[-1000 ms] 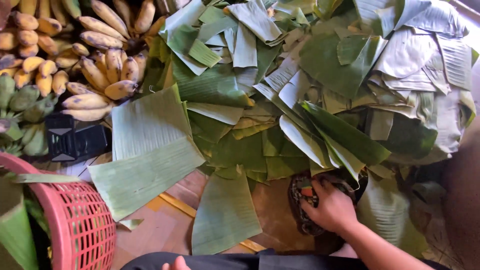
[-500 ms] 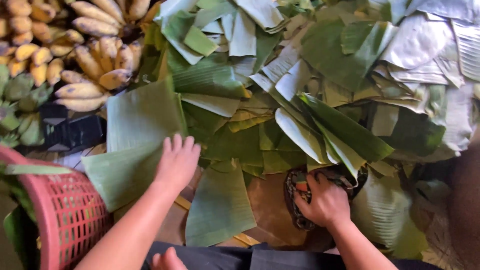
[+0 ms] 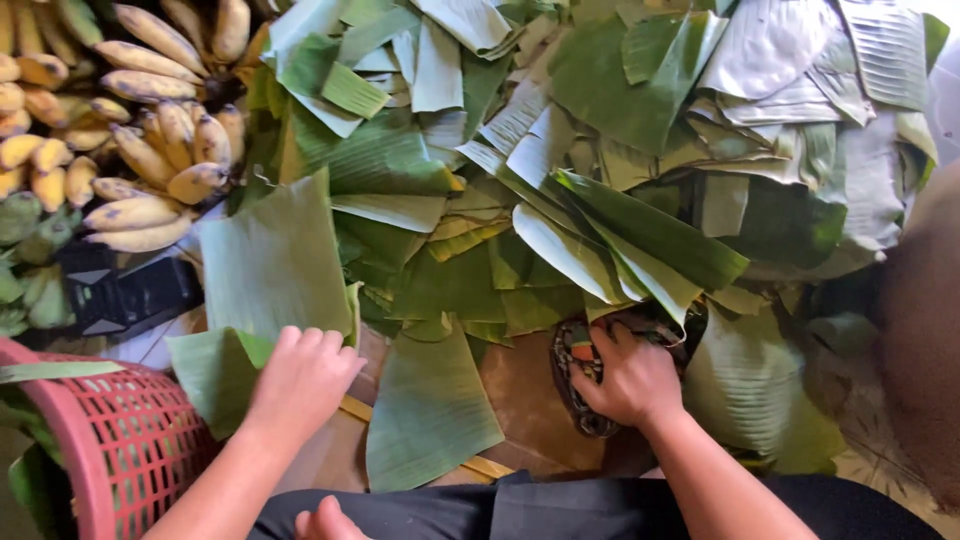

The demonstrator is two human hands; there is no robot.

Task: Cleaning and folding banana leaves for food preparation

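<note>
- Left hand [image 3: 300, 385] pressed flat, fingers loose, on banana leaf piece [image 3: 265, 290] beside pink basket [image 3: 120, 450].
- Right hand [image 3: 630, 380] gripping patterned cloth [image 3: 575, 355], farther from basket.
- Leaf heap [image 3: 600, 170] mostly unsorted; work looks early.

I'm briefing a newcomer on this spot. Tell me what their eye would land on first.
A big heap of cut banana leaves fills the middle and right of the view. Bunches of yellow bananas lie at the upper left, and a red plastic basket stands at the lower left. The left hand rests on a leaf piece beside the basket; the right hand presses a patterned cloth near the heap's front edge.
</note>
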